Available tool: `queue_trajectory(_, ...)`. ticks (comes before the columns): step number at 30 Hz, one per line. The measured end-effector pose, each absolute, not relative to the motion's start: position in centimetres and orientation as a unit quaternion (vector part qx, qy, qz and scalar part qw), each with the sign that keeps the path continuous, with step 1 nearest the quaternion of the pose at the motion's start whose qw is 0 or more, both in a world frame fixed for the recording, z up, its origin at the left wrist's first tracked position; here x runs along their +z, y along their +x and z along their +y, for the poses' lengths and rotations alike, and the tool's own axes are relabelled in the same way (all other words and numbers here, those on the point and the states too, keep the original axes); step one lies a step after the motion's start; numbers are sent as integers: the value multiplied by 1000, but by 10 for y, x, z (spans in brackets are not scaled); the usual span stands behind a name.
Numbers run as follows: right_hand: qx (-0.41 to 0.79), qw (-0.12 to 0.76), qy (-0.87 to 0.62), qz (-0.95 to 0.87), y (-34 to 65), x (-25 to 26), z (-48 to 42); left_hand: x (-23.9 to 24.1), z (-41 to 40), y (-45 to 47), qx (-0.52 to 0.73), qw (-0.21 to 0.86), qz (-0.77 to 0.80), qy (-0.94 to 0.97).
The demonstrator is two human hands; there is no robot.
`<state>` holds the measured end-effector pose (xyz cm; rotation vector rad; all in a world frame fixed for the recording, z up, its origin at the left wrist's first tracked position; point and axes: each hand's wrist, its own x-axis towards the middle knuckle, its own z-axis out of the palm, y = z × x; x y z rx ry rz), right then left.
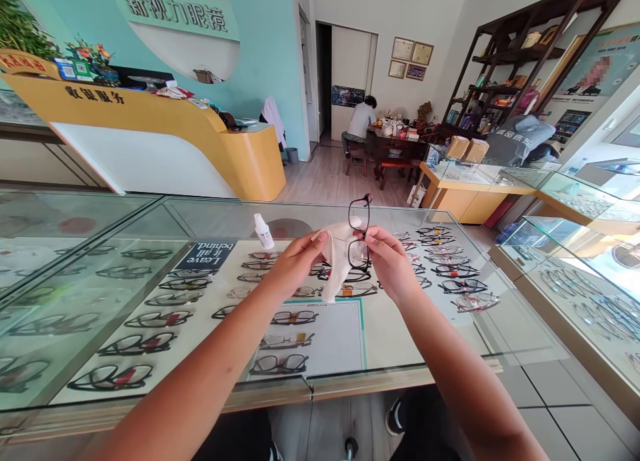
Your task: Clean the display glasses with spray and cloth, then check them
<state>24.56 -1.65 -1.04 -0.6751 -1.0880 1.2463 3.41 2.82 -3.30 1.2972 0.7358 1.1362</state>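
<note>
Black glasses (359,231): in the head view you have them stood on end right in front of you, one lens above the other. They are lifted clear of the table (280,388) and touch nothing but you and the cloth.
Right hand (390,264): closed on the frame low down, with the fingers curled in around the lower lens rim. It carries the whole weight of the glasses.
Left hand (295,261): pinched shut on the cloth (336,261), thumb and fingertips bunched at its top and pressing it toward the lower lens.
Cloth: pale cream and soft. Its upper part is against the lower lens and the rest hangs loose below your fingers.
Glass table: a display case, with rows of display frames (287,317) lying under the top and a dark sign (205,255) among them.
White bottle (263,231): small and capped, it stands upright on the glass beyond your left hand, near it but apart.
Wiping, my read: grip the rim rather than the lens so you add no fresh fingerprints. Sandwich the lens between cloth-covered thumb and finger and rub lightly in small circles. Support the frame close to where you press so it doesn't twist.
Risk, as I judge it: the upper lens and the temple stick up unsupported, so go easy on the pressure.
Back of room: a person (361,121) sits well away, back turned to you.
</note>
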Motion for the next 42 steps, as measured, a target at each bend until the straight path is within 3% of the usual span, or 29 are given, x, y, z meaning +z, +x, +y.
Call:
queue_trajectory(5,535,636,-287,-477,245,-12,-15,-31,17,34,413,544,322,655)
queue_trajectory(12,607,596,-279,-446,236,-16,-21,-36,6,45,413,521,328,671)
queue_trajectory(29,574,588,-292,-490,231,-14,-24,-27,3,57,426,562,288,648)
queue_trajectory(42,632,596,-273,-413,227,-11,-30,-26,-1,56,368,638,294,609)
